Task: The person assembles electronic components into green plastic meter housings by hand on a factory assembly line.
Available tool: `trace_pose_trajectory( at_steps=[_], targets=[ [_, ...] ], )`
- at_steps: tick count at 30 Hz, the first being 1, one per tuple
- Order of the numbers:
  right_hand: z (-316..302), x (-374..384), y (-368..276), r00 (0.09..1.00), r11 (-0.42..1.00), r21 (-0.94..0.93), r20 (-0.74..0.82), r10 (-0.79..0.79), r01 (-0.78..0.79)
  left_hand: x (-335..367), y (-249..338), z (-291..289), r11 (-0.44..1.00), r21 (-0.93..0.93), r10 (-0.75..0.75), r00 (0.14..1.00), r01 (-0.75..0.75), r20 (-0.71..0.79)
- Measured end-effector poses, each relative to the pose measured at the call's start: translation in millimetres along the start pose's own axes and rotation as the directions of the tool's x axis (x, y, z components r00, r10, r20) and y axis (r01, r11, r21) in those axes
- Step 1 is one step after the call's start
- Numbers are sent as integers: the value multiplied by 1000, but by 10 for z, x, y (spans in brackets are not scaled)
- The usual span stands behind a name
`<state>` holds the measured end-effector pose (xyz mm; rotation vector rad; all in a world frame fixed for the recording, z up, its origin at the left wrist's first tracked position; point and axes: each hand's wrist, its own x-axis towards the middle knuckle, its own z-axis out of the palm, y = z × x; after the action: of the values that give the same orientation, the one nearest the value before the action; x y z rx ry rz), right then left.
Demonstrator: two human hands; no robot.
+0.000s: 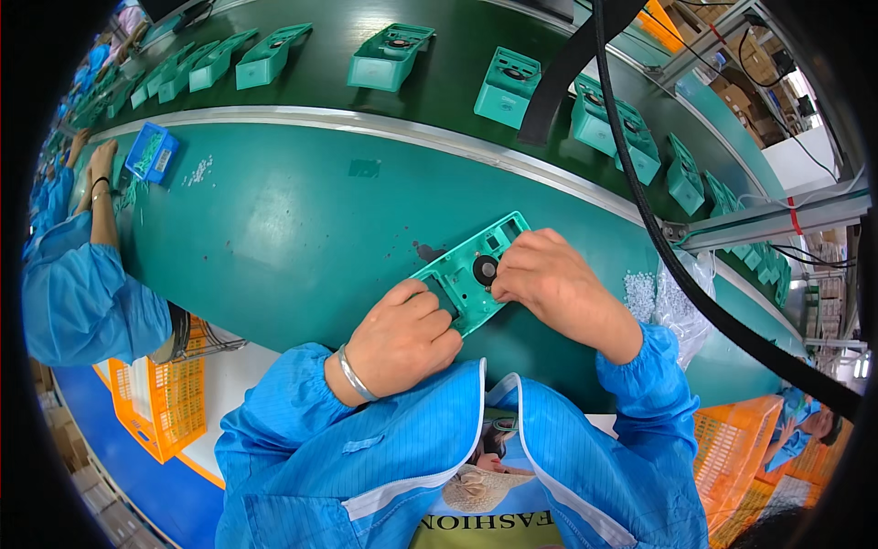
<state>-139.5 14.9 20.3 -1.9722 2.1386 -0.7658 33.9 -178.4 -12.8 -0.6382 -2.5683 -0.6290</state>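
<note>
A green plastic housing (472, 297), open side up, lies tilted on the green bench in front of me, with a round black speaker (485, 269) set inside it. My left hand (408, 333), a silver bangle on its wrist, has its fingers curled round the housing's near left end. Over the right part of the housing, my right hand (549, 279) pinches close beside the speaker. Whatever sits between its fingertips is hidden or too small to name.
Beyond a metal rail, a dark green conveyor (320, 78) carries several similar housings. A black cable (658, 220) hangs at the right, near a clear bag (681, 306) and small white pieces (639, 295). A co-worker's arm (102, 215) and a blue bin (151, 153) are at the left.
</note>
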Motion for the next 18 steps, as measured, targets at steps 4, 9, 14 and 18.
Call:
trace_pose_trajectory(
  at_steps=[4,9,14,18],
  targets=[
    [-27,20,-60,1000,998,-55,-5,-1,0,-6,-4,-5,1000,-5,-1,1000,1,4],
    [-26,38,-94,1000,997,-75,-8,2,-3,-17,-26,-29,1000,-16,9,999,-8,41],
    [-47,68,-101,999,993,-114,-1,-36,36,-20,-36,-29,1000,-17,10,999,-9,34],
    [-75,122,-97,998,992,-109,48,-51,56,-26,-42,-14,1000,-8,10,999,-9,38]
  ],
)
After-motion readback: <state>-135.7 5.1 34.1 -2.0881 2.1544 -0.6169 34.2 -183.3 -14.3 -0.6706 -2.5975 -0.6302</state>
